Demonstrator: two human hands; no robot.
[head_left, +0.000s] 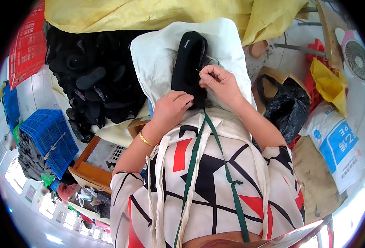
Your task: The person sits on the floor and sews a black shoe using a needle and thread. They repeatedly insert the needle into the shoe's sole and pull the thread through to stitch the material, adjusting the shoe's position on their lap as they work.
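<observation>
A black fabric slipper (183, 62) lies lengthwise on a white cloth (149, 51) in front of me, its opening turned to the right. At its near end, my left hand (171, 108) is closed with the fingertips gripping the slipper's edge. My right hand (221, 82) is raised just over the slipper's right side, thumb and forefinger pinched on a thin needle (198, 70). A dark thread loops above those fingers. The left fingers hide part of the slipper's near end.
A heap of black slippers (97, 78) lies to the left. Yellow cloth (149, 14) spans the far side. Blue crates (52, 140) stand farther left. On the right are a black plastic bag (288, 101), a white sack (333, 142) and a fan (357, 56).
</observation>
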